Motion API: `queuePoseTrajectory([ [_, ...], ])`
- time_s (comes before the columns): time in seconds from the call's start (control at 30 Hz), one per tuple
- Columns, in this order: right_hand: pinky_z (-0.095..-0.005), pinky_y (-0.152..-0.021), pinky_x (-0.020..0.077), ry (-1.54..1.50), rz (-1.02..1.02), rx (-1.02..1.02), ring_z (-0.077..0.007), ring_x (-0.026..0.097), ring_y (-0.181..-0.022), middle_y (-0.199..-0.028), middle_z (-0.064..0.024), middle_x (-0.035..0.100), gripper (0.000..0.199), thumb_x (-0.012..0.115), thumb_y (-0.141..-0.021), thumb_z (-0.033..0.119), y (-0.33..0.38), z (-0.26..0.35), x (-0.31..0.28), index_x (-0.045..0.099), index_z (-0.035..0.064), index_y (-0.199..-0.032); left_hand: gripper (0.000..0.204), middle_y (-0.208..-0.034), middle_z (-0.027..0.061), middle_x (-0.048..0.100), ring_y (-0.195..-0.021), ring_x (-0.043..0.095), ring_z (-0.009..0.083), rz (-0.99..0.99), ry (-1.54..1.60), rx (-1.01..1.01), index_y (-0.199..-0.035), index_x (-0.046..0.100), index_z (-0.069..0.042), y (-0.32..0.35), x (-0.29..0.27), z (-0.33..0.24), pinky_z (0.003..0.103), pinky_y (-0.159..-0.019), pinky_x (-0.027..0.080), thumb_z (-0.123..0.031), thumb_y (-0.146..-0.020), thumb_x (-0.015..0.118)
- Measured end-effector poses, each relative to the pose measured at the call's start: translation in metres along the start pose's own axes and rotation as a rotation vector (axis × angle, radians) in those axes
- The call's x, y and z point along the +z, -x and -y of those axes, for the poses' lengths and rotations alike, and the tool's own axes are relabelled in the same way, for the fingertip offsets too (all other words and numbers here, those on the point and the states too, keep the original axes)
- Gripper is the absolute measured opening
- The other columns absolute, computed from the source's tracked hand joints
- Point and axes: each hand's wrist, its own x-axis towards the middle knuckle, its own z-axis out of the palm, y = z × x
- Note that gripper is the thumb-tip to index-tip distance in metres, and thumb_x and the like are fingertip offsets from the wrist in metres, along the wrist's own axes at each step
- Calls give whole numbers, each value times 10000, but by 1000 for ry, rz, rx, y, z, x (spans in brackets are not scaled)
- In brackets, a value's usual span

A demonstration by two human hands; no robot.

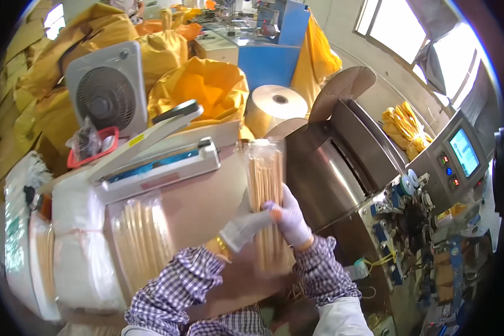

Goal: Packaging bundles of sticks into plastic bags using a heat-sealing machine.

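Observation:
A clear plastic bag of long wooden sticks (267,176) stands almost upright over the front of the table, its lower end smeared by motion. My right hand (293,218), in a pale glove, wraps round it from the right side. From the left, my gloved left hand (244,231) grips the same bag, a finger or thumb with an orange-looking tip lying across its front. Which digit that is I cannot tell. On the table left of my hands lies a flat bundle of bagged sticks (143,238). Behind that is a long white bag sealer (162,168) with its arm raised.
Stacked clear plastic bags (84,252) lie at the left. Beyond the sealer stand a grey fan (107,92), a red basket (115,144) and an open yellow sack (168,106). A metal machine (330,173) with a lit control panel (456,154) borders the right, a film roll (279,103) behind.

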Motion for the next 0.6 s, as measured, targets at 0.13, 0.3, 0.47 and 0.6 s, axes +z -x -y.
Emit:
queuePoseTrajectory([
  [0.13,-400,-1035,299,74,70,-440,-260,314,-1282,-1419,-128,262,1055,815,-608,191,70,18,67,146,47,-1412,788,-1183,118,521,-1057,519,182,110,-149,14,-1307,373,6,110,-7,-9,324,-896,440,-297,-690,759],
  [0.3,-524,-942,384,-416,544,242,-389,435,-1180,-1313,-182,438,543,727,-669,210,92,2,85,574,42,-1162,711,-1130,166,553,-1022,560,200,264,627,-616,-1278,399,17,224,0,34,336,-894,457,-367,-749,677],
  [0.47,-408,-824,487,-444,569,406,-285,606,-892,-970,-171,627,223,657,-730,125,117,-40,126,647,-10,-908,695,-1041,140,572,-951,557,204,-92,-439,-149,-1184,477,48,284,-42,35,313,-858,433,-553,-836,509],
  [0.6,-381,-763,501,-416,552,394,-260,605,-821,-920,-146,632,159,637,-754,113,129,-40,164,640,-1,-864,516,-963,161,538,-877,540,302,-432,-1588,498,-1111,532,-6,315,-60,-27,353,-805,443,-412,-796,570],
])
